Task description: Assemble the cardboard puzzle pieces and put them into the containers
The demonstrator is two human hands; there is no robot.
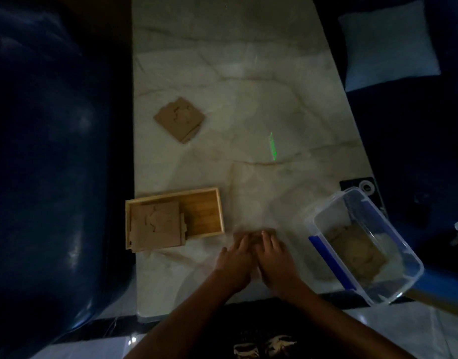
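Observation:
My left hand (235, 257) and my right hand (273, 255) lie side by side, palms down, on a cardboard puzzle piece (253, 233) at the table's near edge; only its far rim shows past my fingertips. A wooden tray (215, 203) to the left holds a stack of assembled cardboard puzzles (156, 224). A clear plastic tub (326, 216) with blue clips at the right holds more cardboard pieces (354, 251). Another assembled cardboard puzzle stack (180, 119) lies farther back on the left.
The marble table (248, 86) runs away from me. A dark blue sofa (41, 151) flanks it on the left, and a pale cushion (388, 45) sits at the right. A green light streak (272, 146) falls mid-table. The scene is dim.

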